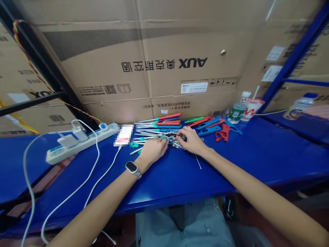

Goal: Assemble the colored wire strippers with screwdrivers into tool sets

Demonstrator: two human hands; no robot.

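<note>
My left hand [154,150], a banded watch [133,168] on its wrist, is closed with fingertips bent down at a pile of small metal pieces [177,144]. What its fingers hold is too small to make out. Across the pile, my right hand [192,140] curls its thumb and fingers together in a pinch; anything between them cannot be made out. Just behind the hands lie several long metal rods, some with a red handle [168,122] or a blue handle [167,130]. Green-tipped rods [140,139] stick out left of my left hand. A thin white strip [198,162] lies below my right hand.
Flat blue plastic pieces [210,129] and a red one [223,133] lie at right, before a water bottle [238,109] and a cup [252,109]. A phone [123,135], white cables and a power strip [82,144] occupy the left. A cardboard wall [164,44] stands behind the blue table [246,161].
</note>
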